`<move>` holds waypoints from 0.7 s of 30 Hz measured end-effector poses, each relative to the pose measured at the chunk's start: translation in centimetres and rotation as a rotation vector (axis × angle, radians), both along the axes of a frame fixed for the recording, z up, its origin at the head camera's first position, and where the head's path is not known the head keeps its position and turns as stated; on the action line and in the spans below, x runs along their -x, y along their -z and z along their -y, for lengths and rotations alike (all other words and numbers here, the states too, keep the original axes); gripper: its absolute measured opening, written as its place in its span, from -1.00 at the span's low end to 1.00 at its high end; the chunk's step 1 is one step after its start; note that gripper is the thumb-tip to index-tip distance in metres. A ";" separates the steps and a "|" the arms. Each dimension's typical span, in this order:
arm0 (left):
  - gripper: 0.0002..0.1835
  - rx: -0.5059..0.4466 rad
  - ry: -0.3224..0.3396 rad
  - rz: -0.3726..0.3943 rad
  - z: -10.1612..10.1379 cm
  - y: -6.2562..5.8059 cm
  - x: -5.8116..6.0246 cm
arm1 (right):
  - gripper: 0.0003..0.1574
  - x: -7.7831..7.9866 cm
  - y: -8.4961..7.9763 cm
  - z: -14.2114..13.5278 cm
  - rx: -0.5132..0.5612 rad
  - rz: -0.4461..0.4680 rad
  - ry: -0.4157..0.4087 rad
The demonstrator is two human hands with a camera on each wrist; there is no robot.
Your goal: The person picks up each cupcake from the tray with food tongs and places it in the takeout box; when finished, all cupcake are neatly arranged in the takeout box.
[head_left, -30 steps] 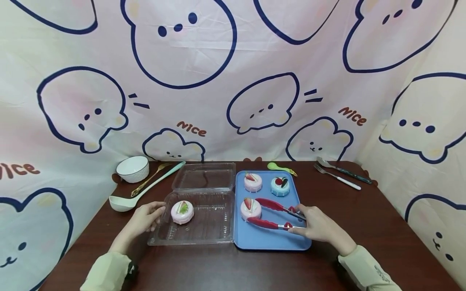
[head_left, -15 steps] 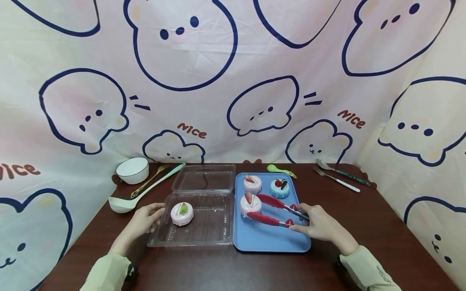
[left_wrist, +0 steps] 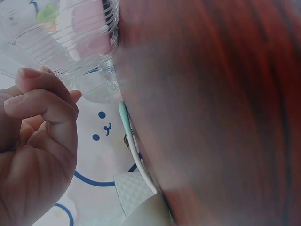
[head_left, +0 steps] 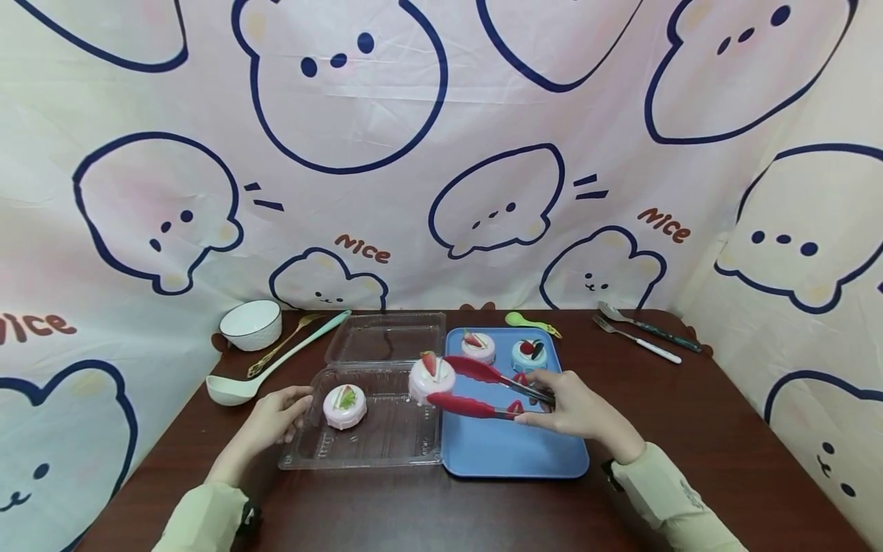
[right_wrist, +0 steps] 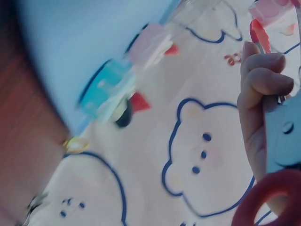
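Note:
My right hand [head_left: 569,410] grips red-tipped tongs [head_left: 476,406], seen partly in the right wrist view beside the curled fingers [right_wrist: 263,82]. Between the tongs' tips is a pink toy cake [head_left: 431,381] with a strawberry slice on top, raised over the right side of the clear plastic box [head_left: 393,462]. My left hand [head_left: 276,414] holds the box's left edge with curled fingers; in the left wrist view they lie against its ribbed wall [left_wrist: 89,52]. Inside the box sits another pink cake [head_left: 345,408] with a green topping.
The blue tray [head_left: 513,452] right of the box bears a pink cake [head_left: 478,349] and a blue cake [head_left: 529,356]. A ladle [head_left: 234,389], golden utensil [head_left: 276,349] and white bowl [head_left: 251,326] lie left; a green spoon [head_left: 527,322], fork [head_left: 641,341] and dark-handled spoon [head_left: 655,327] lie behind.
The tongs have lifted the strawberry cake off the tray and carried it left over the box, my right hand moving with them. My left hand has stayed at the box's edge.

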State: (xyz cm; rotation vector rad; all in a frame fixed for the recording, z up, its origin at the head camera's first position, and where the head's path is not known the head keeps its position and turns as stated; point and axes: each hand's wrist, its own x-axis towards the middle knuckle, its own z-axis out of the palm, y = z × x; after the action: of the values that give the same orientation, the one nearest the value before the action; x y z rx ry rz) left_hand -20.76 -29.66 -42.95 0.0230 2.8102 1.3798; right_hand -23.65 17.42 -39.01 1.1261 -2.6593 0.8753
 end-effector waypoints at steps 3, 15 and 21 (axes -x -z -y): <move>-0.60 -0.002 -0.002 0.004 0.1 0.0 0.0 | -0.31 0.2 -0.2 1.7 -0.011 0.033 -0.048; -0.61 -0.001 0.009 0.014 0.0 0.3 0.3 | -0.22 0.6 -1.1 7.1 -0.177 0.049 -0.151; -0.63 0.013 0.006 -0.001 0.3 0.2 0.2 | -0.20 0.8 -1.3 8.9 -0.225 0.043 -0.218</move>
State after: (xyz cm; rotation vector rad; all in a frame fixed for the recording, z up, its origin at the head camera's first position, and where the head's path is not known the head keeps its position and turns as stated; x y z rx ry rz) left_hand -20.95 -29.92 -43.17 0.0317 2.8174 1.3604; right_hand -24.44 8.48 -37.75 1.4867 -2.7631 0.6472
